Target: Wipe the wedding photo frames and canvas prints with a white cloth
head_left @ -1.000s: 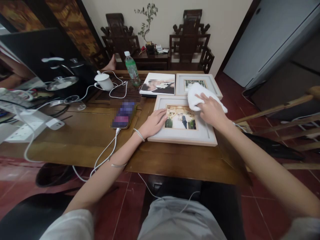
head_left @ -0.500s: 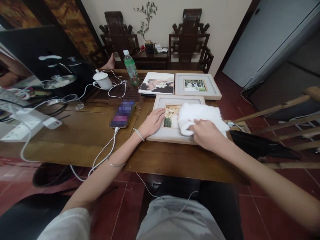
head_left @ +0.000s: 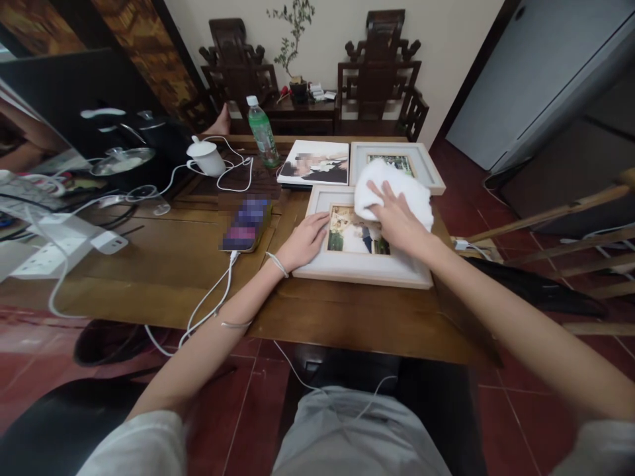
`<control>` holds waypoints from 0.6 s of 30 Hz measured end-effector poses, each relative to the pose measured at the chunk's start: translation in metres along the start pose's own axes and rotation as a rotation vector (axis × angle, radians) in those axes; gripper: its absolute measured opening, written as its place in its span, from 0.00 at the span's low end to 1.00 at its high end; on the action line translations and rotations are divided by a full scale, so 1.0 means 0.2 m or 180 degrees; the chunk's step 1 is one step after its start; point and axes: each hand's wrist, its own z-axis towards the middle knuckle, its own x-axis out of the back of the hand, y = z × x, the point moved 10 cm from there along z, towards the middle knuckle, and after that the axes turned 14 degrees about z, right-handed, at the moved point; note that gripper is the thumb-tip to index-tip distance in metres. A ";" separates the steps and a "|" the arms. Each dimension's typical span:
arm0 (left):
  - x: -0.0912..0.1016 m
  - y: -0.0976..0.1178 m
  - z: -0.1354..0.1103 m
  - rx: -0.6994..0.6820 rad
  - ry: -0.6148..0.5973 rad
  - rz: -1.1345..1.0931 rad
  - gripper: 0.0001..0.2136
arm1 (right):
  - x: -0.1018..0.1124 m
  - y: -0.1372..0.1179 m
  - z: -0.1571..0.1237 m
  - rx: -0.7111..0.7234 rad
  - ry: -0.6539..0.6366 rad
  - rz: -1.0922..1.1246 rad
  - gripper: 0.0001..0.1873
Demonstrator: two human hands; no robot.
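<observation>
A light-wood picture frame (head_left: pixel 357 266) with a wide pale mat and a small photo lies flat before me on the wooden table. My left hand (head_left: pixel 303 243) rests on its left side, fingers stretched out over the mat and pointing at the photo. A folded white cloth (head_left: pixel 417 192) is in my right hand (head_left: pixel 401 221), pressed by spread fingers over the upper right part of this frame. The cloth covers the top corner of the photo and overlaps a second light-wood frame (head_left: pixel 430 180) behind.
Behind lies a photo album (head_left: pixel 312 162) beside a green-labelled bottle (head_left: pixel 264 135). Left of my hand, a phone (head_left: pixel 245 225) charges by a white cable. A lidded white cup (head_left: pixel 206 157), power strip (head_left: pixel 59 244) and glass-lidded pot (head_left: pixel 124 162) stand further left. Another person's foot (head_left: pixel 219 122) shows behind.
My right hand has pushed the white cloth up and away across the frame, uncovering more of the photo and its lower right corner. The left hand stays on the frame.
</observation>
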 end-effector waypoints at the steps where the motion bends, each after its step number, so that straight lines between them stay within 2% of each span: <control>1: 0.00 0.00 0.00 0.0002 0.0005 -0.0001 0.20 | 0.01 0.04 0.05 0.0042 0.0088 -0.0105 0.27; 4: 0.01 0.00 0.00 0.0016 0.0024 -0.0033 0.19 | -0.04 0.08 0.15 0.0164 -0.0093 -0.0367 0.27; 7: 0.00 -0.01 0.00 0.0030 0.0029 -0.0062 0.19 | -0.10 0.05 0.11 0.0117 -0.0247 -0.0441 0.28; 10: 0.00 -0.02 0.00 0.0065 0.0042 -0.0068 0.18 | -0.10 -0.08 -0.03 0.0143 -0.0335 -0.0372 0.27; 15: -0.01 -0.01 0.00 0.0098 0.0023 -0.0039 0.19 | -0.11 -0.35 -0.32 0.0281 -0.1070 0.0085 0.26; 18: 0.00 0.01 0.00 0.0051 -0.0010 -0.0015 0.19 | -0.08 -0.49 -0.41 0.0535 -0.1105 0.0460 0.27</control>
